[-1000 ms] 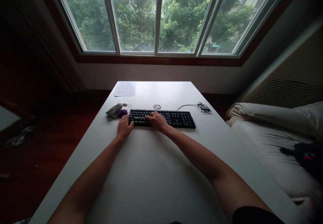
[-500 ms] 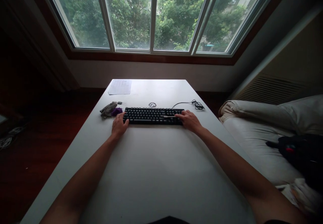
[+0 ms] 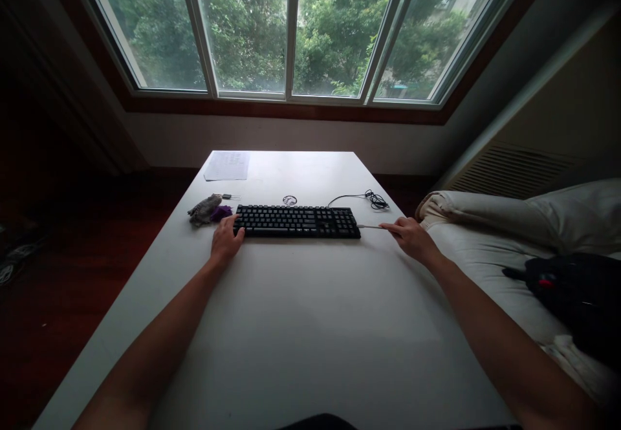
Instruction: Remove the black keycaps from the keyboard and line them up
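A black keyboard lies flat across the white table. Its left end is gripped by my left hand, with the thumb at the front corner and the fingers along the side. Off the keyboard's right end, my right hand pinches a thin pale stick with a slightly wider tip, perhaps a small brush. That tip points left and lies close to the keyboard's right edge; whether they touch I cannot tell.
Left of the keyboard are a grey fuzzy cloth and a purple cloth. Behind it lie a small dark ring-like item and a coiled black cable. Paper sheets rest at the far left; a sofa stands at right.
My right hand has moved right with the pale stick, from over the keyboard's right part to beyond its end. My left hand keeps its grip on the keyboard.
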{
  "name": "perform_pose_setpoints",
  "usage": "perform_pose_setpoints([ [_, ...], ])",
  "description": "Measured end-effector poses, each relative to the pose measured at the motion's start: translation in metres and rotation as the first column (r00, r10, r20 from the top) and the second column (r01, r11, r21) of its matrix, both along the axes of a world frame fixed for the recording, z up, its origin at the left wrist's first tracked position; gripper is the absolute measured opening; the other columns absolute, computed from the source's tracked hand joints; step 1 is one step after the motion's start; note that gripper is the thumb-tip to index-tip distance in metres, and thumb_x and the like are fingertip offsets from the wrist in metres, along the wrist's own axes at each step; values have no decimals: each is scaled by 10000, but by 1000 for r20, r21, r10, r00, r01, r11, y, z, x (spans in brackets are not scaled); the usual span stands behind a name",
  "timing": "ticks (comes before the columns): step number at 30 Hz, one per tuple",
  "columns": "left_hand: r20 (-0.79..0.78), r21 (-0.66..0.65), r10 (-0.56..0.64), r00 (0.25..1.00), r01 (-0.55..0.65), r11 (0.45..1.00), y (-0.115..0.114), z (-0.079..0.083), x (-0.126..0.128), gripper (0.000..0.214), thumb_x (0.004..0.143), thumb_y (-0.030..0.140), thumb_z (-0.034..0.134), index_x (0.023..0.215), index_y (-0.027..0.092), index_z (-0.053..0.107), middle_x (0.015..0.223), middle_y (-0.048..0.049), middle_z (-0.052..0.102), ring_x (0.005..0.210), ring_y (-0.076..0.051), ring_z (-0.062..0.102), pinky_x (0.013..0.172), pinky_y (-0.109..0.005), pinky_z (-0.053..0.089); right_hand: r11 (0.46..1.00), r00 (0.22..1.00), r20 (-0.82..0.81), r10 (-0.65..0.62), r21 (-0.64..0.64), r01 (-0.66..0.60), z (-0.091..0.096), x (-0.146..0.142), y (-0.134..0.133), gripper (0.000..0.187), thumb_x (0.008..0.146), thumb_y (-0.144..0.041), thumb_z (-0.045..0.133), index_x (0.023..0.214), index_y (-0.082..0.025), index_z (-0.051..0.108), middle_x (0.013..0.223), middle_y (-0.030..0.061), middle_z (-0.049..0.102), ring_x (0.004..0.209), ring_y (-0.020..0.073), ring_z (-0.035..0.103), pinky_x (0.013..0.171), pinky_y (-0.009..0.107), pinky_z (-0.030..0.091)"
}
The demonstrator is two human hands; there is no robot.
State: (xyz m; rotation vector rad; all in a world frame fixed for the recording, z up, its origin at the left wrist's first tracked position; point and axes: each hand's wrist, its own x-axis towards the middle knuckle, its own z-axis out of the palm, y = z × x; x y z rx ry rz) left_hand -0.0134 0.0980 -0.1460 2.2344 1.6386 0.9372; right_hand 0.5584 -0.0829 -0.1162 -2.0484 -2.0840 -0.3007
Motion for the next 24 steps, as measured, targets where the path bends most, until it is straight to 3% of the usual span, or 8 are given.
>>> perform_pose_setpoints([
  [6, -7, -4, 3, 1000, -3, 1000, 0, 2, 0, 470, 907, 345, 546, 1363, 231, 534, 1354, -110, 546, 1206, -289, 569, 1043, -434, 472, 996, 996, -14, 86, -22, -86, -3, -8, 7, 361, 989, -306, 470, 1244, -269, 722, 942, 110, 623, 903, 234, 545, 825, 343, 446],
  [17, -6, 8, 2, 1000, -2, 1000, 0, 2, -2, 466, 908, 333, 545, 1361, 224, 538, 1351, -105, 551, 1226, -283, 561, 1065, -419, 459, 988, 988, -1, 154, -22, -154, 4, -61, 29, 364, 997, -282, 456, 1262, -280, 706, 940, 100, 599, 897, 226, 531, 775, 321, 440],
  [24, -1, 26, -12, 1000, 12, 1000, 1, 1, -3, 462, 907, 326, 545, 1358, 222, 541, 1334, -108, 564, 1216, -291, 565, 1055, -434, 464, 975, 974, -37, 223, -8, -223, -2, -97, 45, 395, 977, -227, 474, 1303, -324, 674, 993, 88, 579, 906, 213, 516, 758, 298, 448],
])
